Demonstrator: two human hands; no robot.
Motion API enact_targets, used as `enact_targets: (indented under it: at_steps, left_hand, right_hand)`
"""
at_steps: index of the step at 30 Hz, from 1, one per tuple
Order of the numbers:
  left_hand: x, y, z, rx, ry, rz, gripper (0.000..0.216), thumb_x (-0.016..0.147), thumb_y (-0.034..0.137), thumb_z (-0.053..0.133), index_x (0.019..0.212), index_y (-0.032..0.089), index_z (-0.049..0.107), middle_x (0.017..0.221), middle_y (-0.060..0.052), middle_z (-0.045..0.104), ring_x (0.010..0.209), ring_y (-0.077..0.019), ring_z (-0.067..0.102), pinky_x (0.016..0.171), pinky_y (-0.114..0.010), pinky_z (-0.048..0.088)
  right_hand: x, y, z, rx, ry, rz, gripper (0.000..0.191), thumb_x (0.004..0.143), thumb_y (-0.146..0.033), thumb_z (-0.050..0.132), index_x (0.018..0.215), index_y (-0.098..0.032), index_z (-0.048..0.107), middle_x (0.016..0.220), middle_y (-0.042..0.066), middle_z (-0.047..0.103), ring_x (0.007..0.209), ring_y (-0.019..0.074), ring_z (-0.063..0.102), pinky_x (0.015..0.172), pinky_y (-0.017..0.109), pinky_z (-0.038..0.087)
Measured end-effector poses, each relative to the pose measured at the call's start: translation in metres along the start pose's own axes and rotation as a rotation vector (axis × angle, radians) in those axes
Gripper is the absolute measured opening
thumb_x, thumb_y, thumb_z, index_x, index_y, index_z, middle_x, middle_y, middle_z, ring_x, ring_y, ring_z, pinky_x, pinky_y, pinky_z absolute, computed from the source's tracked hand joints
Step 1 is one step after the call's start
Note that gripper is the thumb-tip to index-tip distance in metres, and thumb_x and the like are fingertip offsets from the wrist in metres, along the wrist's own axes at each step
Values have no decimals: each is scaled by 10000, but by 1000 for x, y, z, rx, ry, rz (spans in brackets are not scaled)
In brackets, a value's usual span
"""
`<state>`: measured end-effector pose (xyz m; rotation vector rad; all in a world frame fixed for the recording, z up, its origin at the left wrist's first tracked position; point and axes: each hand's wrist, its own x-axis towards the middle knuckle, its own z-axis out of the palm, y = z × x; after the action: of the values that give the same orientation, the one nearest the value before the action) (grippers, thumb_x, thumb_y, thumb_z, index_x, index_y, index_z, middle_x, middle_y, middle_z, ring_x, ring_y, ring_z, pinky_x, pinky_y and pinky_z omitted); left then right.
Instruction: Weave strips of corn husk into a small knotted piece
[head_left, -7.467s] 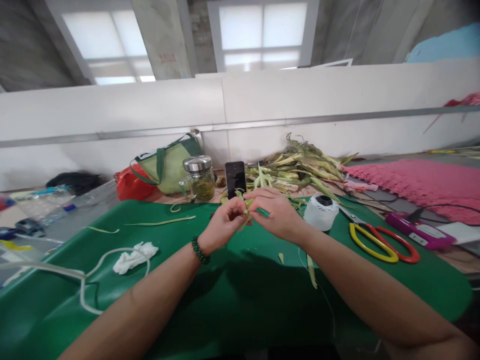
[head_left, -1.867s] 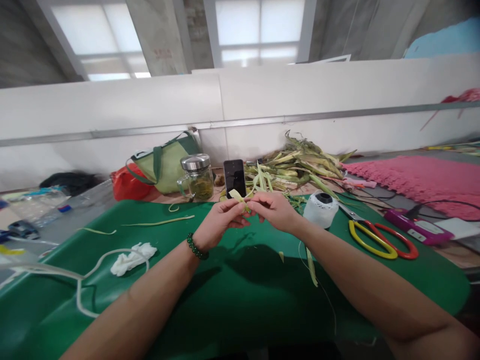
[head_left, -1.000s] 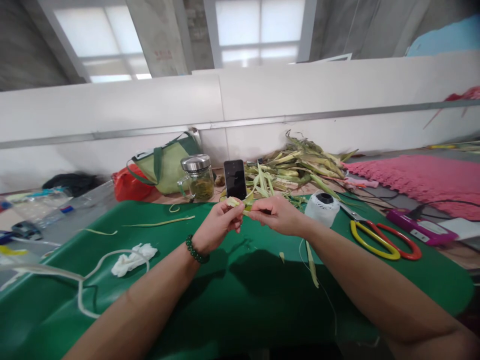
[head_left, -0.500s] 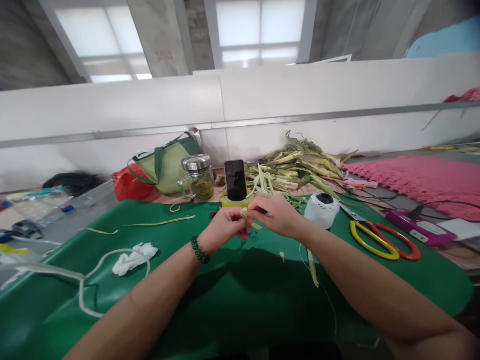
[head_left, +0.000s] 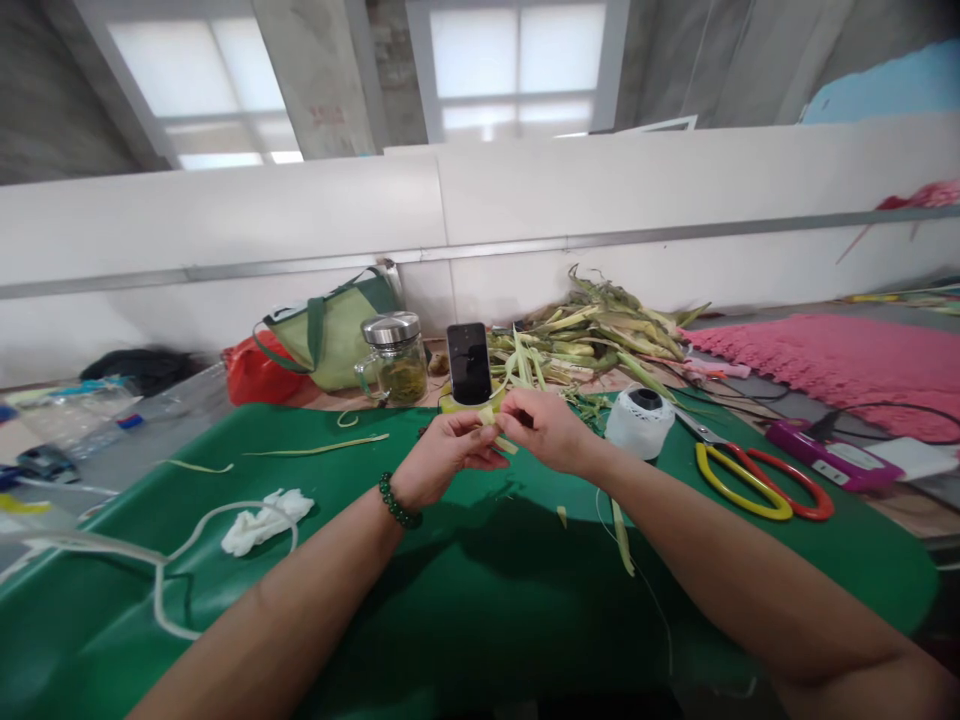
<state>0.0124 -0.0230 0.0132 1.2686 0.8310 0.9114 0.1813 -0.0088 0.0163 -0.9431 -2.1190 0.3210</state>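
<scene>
Above the green table cover my left hand and my right hand meet, both pinching a small pale yellow-green husk strip. The fingers of both hands are closed on it. A dark green bead bracelet is on my left wrist. The strip's middle is hidden between my fingertips. Behind my hands a black phone stands upright in a yellow holder.
A pile of corn husks lies at the back. A white thread spool and yellow-red scissors lie to the right, a glass jar and green bag behind left. White cloth and cord at left. Loose strips lie near my right forearm.
My hands rose slightly from half a second ago and shifted the strip between the fingers; earlier they held it higher and stretched apart. Nothing else on the table has moved.
</scene>
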Motion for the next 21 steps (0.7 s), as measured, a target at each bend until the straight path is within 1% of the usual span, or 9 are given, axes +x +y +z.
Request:
enact_targets:
  at_steps: [2,6,8,10,14,18,21]
  left_hand:
    - [-1,1,0,23,-20,-21,387,580,420,799,789,135,641,671,-36,699,565,-137,663,576,-228,514]
    - [-2,1,0,136,-56,-55,345,606,411,777,766,133,650,673,-51,712,561,-144,665,545,-220,500]
    - [-1,1,0,153,-64,-83,294,606,367,775,744,138,653,654,-44,710,562,-150,668,538,-220,496]
    - [-1,2,1,120,-61,-110,236,611,310,761,744,142,661,647,-41,710,564,-150,669,544,-219,496]
    - [-1,7,2,35,-21,-123,155,616,234,730,710,127,670,614,-41,698,530,-136,655,546,-215,499]
    - [-3,9,0,-18,-14,-117,183,609,237,741,719,106,677,667,-64,712,529,-138,653,537,-216,503]
    - [-3,9,-1,-42,-18,-110,227,610,270,753,743,100,679,704,-79,721,550,-146,661,543,-220,508]
  right_hand:
    - [0,-1,0,27,-11,24,167,790,-208,469,627,-176,450,586,-25,453,550,92,387,518,212,276]
    - [-1,-1,-5,-7,-170,-5,218,843,-271,446,651,-172,469,597,-22,470,552,92,403,522,215,269]
    - [-2,-1,-6,-33,-214,-41,251,866,-286,423,645,-172,462,594,-21,463,551,92,398,529,219,266]
    - [-2,0,-5,-27,-188,-57,265,869,-275,407,630,-172,454,594,-16,462,556,93,402,537,220,275]
    - [0,0,-1,20,-86,-54,263,855,-284,416,622,-171,467,581,-12,472,546,94,410,537,220,289]
    - [-1,-2,-1,79,-19,-73,292,861,-308,412,605,-175,456,535,-21,457,508,89,402,517,219,293]
    - [-1,-1,-1,159,-23,-29,288,859,-309,428,604,-178,452,502,-32,453,473,82,405,493,212,300]
